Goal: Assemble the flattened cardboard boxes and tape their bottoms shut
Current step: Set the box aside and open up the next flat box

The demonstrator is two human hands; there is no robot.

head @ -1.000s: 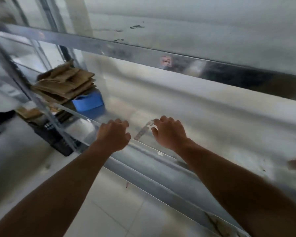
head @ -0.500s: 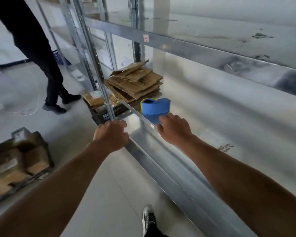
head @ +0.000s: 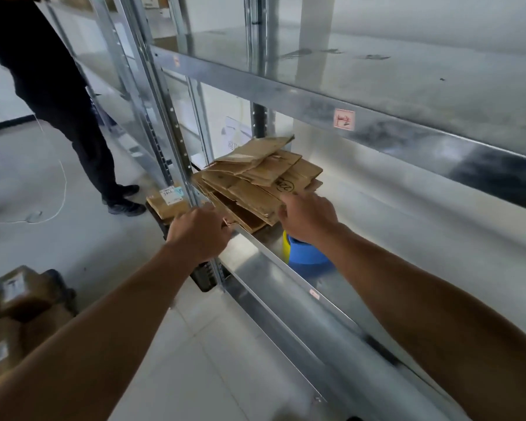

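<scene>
Head view: flattened cardboard boxes (head: 255, 180) touch fingers (head: 289, 198) of right hand (head: 309, 220).

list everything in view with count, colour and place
flattened cardboard boxes: one stack, brown, middle shelf beside the upright
tape roll: one, blue with yellow rim, same shelf, nearer than the stack
shelving rack: one, silver metal, right side
sticker: one, red and white, upper beam
labelled box: one, brown, low behind the upright
blurred boxes: several, brown, bottom left
person: one, black clothes, upper left
cable: one, white, floor at left
left hand: one, at the stack's front corner
right hand: one, at the stack's near edge
</scene>
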